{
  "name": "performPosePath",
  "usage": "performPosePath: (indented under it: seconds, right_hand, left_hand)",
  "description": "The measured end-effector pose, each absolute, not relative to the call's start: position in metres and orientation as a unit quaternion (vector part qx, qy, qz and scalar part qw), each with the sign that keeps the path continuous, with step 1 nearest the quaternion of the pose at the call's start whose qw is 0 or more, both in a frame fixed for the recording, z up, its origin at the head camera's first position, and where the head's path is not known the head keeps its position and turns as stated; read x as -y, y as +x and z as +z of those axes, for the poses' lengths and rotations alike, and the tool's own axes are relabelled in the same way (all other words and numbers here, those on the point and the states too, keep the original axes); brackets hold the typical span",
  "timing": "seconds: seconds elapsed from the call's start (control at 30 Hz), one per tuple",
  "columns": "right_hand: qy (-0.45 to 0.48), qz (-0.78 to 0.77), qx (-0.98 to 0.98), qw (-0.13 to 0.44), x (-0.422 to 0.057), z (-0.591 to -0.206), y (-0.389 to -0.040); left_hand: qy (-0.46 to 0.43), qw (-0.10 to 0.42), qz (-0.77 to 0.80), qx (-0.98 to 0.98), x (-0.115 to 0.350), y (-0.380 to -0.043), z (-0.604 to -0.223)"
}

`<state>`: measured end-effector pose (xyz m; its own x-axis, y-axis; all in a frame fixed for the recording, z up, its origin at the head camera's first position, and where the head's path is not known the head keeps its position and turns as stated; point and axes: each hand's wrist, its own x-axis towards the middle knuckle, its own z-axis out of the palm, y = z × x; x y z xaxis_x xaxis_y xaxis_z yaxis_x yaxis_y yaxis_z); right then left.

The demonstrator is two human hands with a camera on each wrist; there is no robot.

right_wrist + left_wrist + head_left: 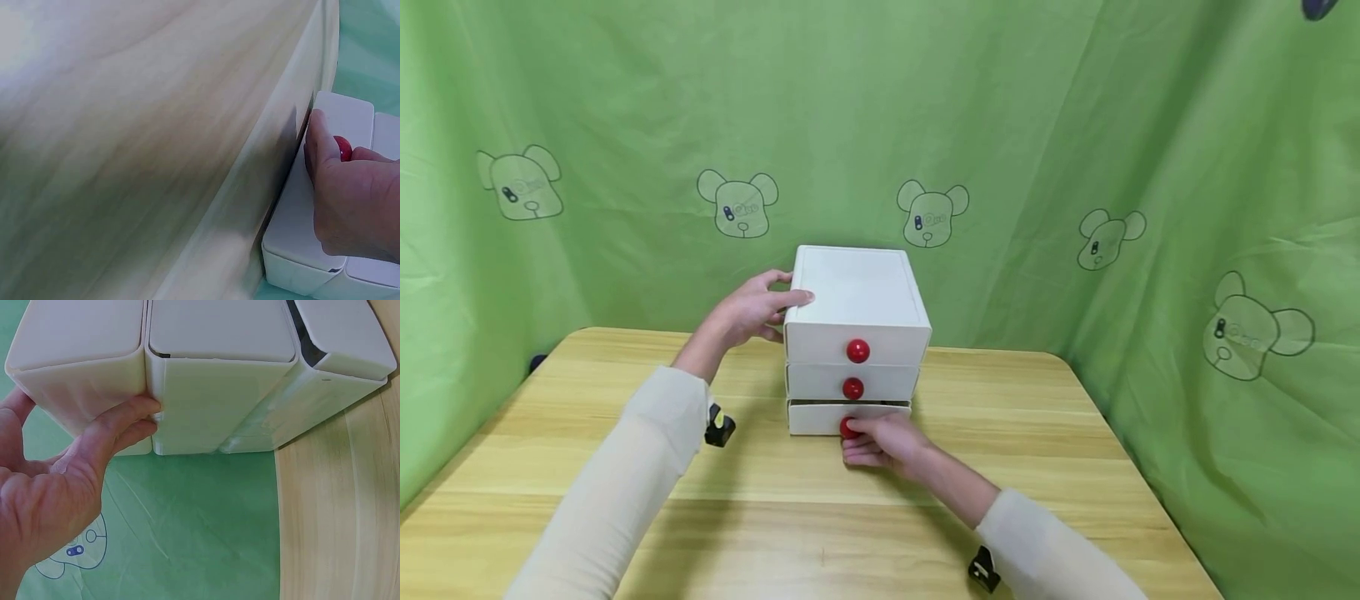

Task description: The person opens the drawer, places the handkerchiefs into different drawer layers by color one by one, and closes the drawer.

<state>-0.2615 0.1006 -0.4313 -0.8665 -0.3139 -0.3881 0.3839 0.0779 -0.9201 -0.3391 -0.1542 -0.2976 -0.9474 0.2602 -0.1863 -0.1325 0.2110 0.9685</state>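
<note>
A white three-drawer cabinet (859, 285) stands on the wooden table, with a round red knob on each drawer front. My left hand (751, 310) grips its upper left edge, thumb on top and fingers against the side; the left wrist view shows the fingertips on the side wall near a seam between tiers. At the bottom drawer (812, 419), my right hand (891, 443) pinches the red knob (343, 148) between thumb and fingers. This drawer sits slightly forward, a thin dark gap above its front. The middle knob (853, 388) and top knob (858, 351) are untouched.
The light wooden table (760, 533) extends in front of and beside the cabinet. Behind and around it hangs a green curtain (850, 100) printed with bear heads. Black devices (719, 427) are at both sleeve cuffs.
</note>
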Motion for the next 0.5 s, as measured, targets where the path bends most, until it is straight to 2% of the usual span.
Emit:
performPosePath:
  seconds: [0.5]
  right_hand:
    - [0.028, -0.698, -0.668, 0.256, -0.0992, -0.4340, -0.2720]
  left_hand:
    - [0.038, 0.153, 0.631, -0.759, 0.1523, -0.3359, -0.2967]
